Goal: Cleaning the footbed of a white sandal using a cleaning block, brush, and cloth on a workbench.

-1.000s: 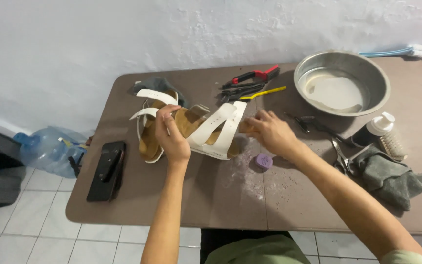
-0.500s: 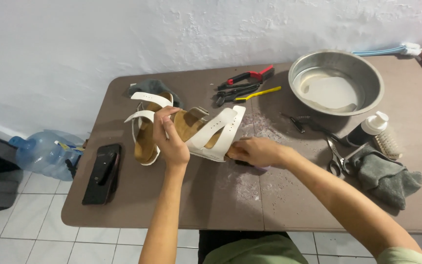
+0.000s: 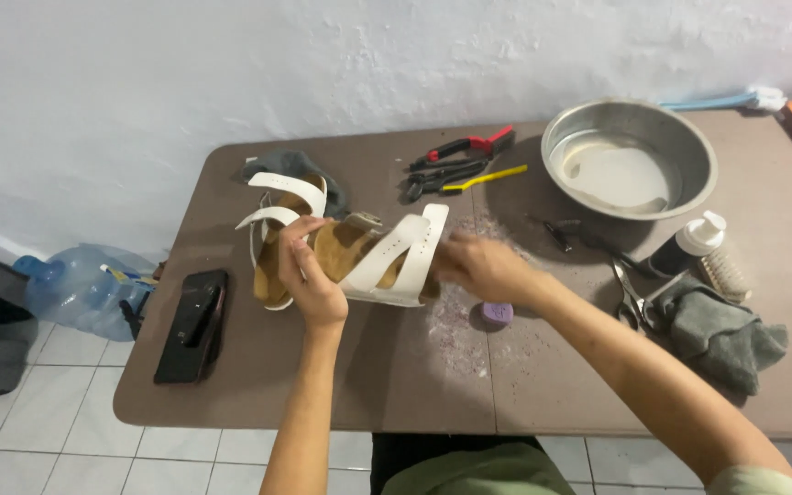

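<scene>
**Both hands on the white sandal**

Left hand (image 3: 312,275) grips the heel end of the white-strapped sandal (image 3: 379,261), fingers wrapped tight, lifted above the brown table (image 3: 341,385). Right hand (image 3: 480,268) clasps the toe end (fingers curled on it). A second sandal (image 3: 277,229) lies behind; purple eraser block (image 3: 492,314) just beside the right wrist.

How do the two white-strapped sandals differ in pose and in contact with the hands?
The held sandal is lifted off the table and tipped on its side, gripped by the left hand and right hand. The other sandal lies flat on the table behind the left hand, sole down, gripped by neither hand. Both have white straps and a tan footbed.
</scene>
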